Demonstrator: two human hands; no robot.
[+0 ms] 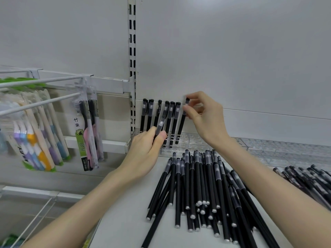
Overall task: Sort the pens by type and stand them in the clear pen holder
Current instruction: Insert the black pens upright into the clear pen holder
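Observation:
Several black pens [150,115] stand upright in the clear pen holder [195,142] at the back of the white shelf [123,221]. My right hand [206,119] pinches the cap end of one more black pen [181,124] whose tip sits in the holder, to the right of the standing row. My left hand [146,149] grips another black pen [161,122] that points up and to the right in front of the row. A large pile of black pens [202,190] lies on the shelf below both hands.
A second heap of clear-barrelled black pens [308,178] lies at the right edge. Packs of toothbrushes [86,133] hang from white wire hooks [41,101] on the left. A slotted upright rail [132,51] runs up the back wall.

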